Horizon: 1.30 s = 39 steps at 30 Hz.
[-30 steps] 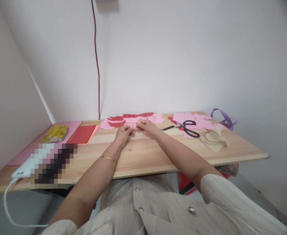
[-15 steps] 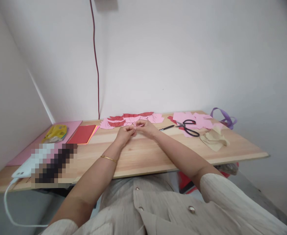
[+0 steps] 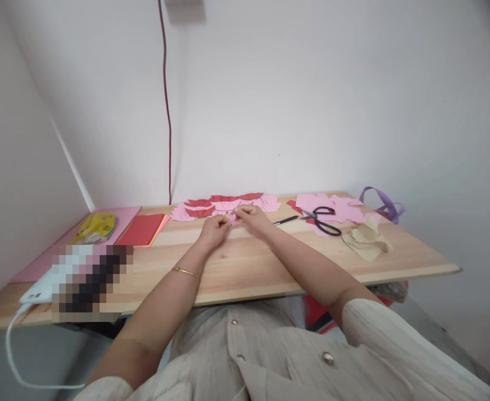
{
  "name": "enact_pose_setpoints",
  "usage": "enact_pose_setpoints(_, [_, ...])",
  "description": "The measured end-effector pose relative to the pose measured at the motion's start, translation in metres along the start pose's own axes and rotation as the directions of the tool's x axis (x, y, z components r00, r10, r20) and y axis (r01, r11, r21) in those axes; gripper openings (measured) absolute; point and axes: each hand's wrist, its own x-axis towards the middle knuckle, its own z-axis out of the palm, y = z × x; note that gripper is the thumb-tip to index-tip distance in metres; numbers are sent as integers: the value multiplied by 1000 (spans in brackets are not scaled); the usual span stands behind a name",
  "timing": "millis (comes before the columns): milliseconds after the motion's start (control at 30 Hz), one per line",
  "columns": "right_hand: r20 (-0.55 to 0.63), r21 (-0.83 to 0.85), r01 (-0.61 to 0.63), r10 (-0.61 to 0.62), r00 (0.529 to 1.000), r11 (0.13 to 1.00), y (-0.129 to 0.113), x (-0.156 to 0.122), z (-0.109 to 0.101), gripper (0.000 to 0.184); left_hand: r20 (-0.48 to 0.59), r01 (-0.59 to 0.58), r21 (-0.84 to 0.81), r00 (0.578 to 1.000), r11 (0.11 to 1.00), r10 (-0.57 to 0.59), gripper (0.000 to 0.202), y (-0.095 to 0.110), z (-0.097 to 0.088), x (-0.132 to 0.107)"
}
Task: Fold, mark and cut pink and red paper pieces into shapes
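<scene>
Close together over the middle of the wooden table, my two hands pinch a small piece of pink paper [image 3: 235,220]. My left hand [image 3: 213,230] has its left edge between thumb and fingers. My right hand [image 3: 252,218] grips the other side. Fingers hide much of the paper, so its exact shape cannot be made out. Just behind the hands lie several cut, creased paper pieces, some pink [image 3: 183,211] and some red [image 3: 200,211]. A black pen [image 3: 287,220] rests right of my right hand.
Black-handled scissors [image 3: 322,220] lie among pink paper scraps [image 3: 345,210] on the right, near crumpled beige paper [image 3: 368,240] and a purple ribbon [image 3: 384,201]. Red sheets [image 3: 141,229], a yellow packet [image 3: 97,227] and a white device with a cable [image 3: 39,287] are left.
My hands have drawn slightly apart at the fingertips, and the pink paper between them sits lower and flatter. The view has tilted a little.
</scene>
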Motion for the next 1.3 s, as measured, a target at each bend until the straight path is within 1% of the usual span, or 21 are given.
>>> enact_pose_setpoints(100, [-154, 188, -22, 51, 987, 982, 1, 6, -2, 35, -15, 79, -86, 997, 993, -80, 11, -4, 3, 1])
enact_pose_setpoints(167, [-220, 270, -39, 101, 970, 962, 2, 9, -5, 38, -33, 165, -226, 984, 960, -177, 11, -5, 4, 2])
enact_pose_setpoints(200, [-229, 288, -50, 120, 966, 956, 2, 10, -6, 39, -43, 207, -327, 972, 922, -233, 12, -5, 5, 2])
enact_pose_setpoints(267, [-197, 295, -78, 141, 970, 952, 3, 9, -6, 39, -42, 252, -533, 945, 807, -323, 17, -4, 6, 2])
enact_pose_setpoints(333, [-98, 262, -95, 124, 987, 960, 4, 6, -4, 37, -15, 257, -668, 934, 698, -358, 24, -2, 6, 2])
enact_pose_setpoints(367, [-35, 226, -96, 106, 994, 970, 5, 4, -1, 36, -1, 254, -702, 934, 665, -357, 27, -1, 7, 2])
enact_pose_setpoints(433, [66, 129, -78, 70, 995, 989, 7, 1, 4, 31, 22, 253, -728, 937, 637, -348, 31, 2, 7, 1])
enact_pose_setpoints(500, [109, 46, -41, 36, 993, 998, 9, -2, 7, 26, 36, 259, -741, 936, 619, -349, 34, 4, 7, 0])
enact_pose_setpoints(633, [106, -36, 8, -4, 994, 999, 11, -2, 6, 23, 93, 295, -761, 931, 578, -352, 34, 8, 6, -2])
enact_pose_setpoints(767, [96, -72, -27, 33, 995, 997, 7, -3, 4, 25, 137, 321, -763, 929, 561, -344, 30, 7, 5, -2])
enact_pose_setpoints(900, [124, 9, -16, 14, 992, 1000, 4, -4, 6, 26, 189, 344, -772, 927, 534, -324, 27, 7, 3, -2])
enact_pose_setpoints(1067, [175, 208, -41, 4, 985, 977, 3, -4, 9, 25, 257, 357, -827, 927, 434, -274, 24, 7, 1, -3])
enact_pose_setpoints(1167, [222, 303, -73, 4, 975, 950, 4, -4, 10, 26, 275, 348, -848, 934, 399, -228, 23, 8, 1, -4])
enact_pose_setpoints(1233, [212, 309, -99, 33, 977, 946, 7, -4, 11, 27, 267, 339, -859, 936, 383, -230, 22, 9, 1, -4])
enact_pose_setpoints(1300, [157, 277, -124, 82, 984, 953, 11, -3, 11, 29, 243, 335, -867, 931, 370, -272, 22, 9, 2, -3])
